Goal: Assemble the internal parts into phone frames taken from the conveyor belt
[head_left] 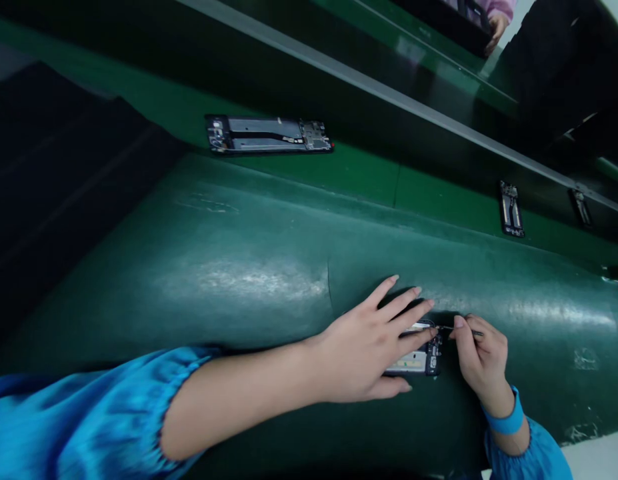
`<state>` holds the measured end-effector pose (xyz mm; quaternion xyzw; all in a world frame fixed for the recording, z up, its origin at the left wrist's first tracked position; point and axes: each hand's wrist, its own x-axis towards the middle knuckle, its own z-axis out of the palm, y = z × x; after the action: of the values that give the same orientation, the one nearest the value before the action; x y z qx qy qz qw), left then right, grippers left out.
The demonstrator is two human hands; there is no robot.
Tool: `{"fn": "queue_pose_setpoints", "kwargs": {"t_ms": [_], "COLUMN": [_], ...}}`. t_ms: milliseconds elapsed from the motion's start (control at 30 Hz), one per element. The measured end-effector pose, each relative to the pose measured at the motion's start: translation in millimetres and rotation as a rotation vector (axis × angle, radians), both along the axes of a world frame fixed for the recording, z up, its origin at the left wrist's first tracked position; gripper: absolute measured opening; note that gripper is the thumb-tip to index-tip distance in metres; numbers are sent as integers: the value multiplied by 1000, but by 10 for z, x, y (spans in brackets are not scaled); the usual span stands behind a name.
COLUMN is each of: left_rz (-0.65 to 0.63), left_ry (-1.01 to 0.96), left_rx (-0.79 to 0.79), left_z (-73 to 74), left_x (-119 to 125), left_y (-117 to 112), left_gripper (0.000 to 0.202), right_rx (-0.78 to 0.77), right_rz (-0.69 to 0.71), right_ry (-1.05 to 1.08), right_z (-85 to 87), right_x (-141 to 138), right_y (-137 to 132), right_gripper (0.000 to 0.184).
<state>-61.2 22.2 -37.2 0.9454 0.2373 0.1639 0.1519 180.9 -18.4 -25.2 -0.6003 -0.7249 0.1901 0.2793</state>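
Observation:
My left hand lies with spread fingers over an opened phone on the green work mat, covering much of it. The fingertips reach towards the phone's right end, where small parts of its board show. My right hand is closed in a pinch around a thin, pointed metal tool. The tool's tip points left and meets the phone's upper right corner, close to a fingertip of my left hand. Whether it is tweezers or a pick cannot be made out. A blue band circles my right wrist.
Another opened phone lies on the green strip beyond the mat. Smaller in view, two more opened phones lie farther right. Dark panels stand at left. Across the rail, a person's hand holds a black tray.

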Motion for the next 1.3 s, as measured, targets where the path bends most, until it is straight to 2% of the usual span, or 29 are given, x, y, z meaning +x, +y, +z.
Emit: {"fn": "queue_pose_setpoints", "kwargs": {"t_ms": [100, 167, 200, 300, 367, 500, 733, 867, 933, 1033, 1133, 1300], "left_rz": [8, 22, 30, 45, 33, 10, 26, -9, -1, 76, 42, 29], "left_ry": [2, 13, 17, 16, 13, 1, -18, -57, -80, 1, 95, 72], "left_rx": [-7, -8, -4, 33, 73, 115, 81, 41, -50, -322, -543, -593], "left_z": [16, 27, 30, 28, 21, 7, -30, 42, 123, 255, 328, 289], "left_x": [9, 19, 25, 41, 47, 39, 55, 28, -60, -268, -449, -494], "left_y": [-6, -22, -33, -65, -74, -57, -69, -21, 103, 396, 644, 699], "left_gripper": [66, 64, 63, 62, 60, 56, 57, 51, 35, 12, 16, 18], "right_rx": [-98, -278, -421, -887, -1041, -1103, -1146, -1153, -1164, -1197, -1200, -1190], "right_rz": [-96, -174, -185, -68, 31, 52, 19, -26, -45, -73, -104, -116], "right_ry": [26, 109, 162, 248, 230, 189, 160, 170, 179, 206, 240, 269], "right_z": [38, 96, 129, 212, 235, 215, 188, 198, 201, 191, 157, 133], "right_x": [6, 30, 47, 89, 96, 78, 66, -14, -58, -87, -78, -67], "right_y": [67, 168, 227, 388, 448, 473, 465, 475, 480, 473, 449, 422], "right_gripper": [47, 49, 50, 49, 46, 41, 39, 34, 33, 33, 33, 33]}}
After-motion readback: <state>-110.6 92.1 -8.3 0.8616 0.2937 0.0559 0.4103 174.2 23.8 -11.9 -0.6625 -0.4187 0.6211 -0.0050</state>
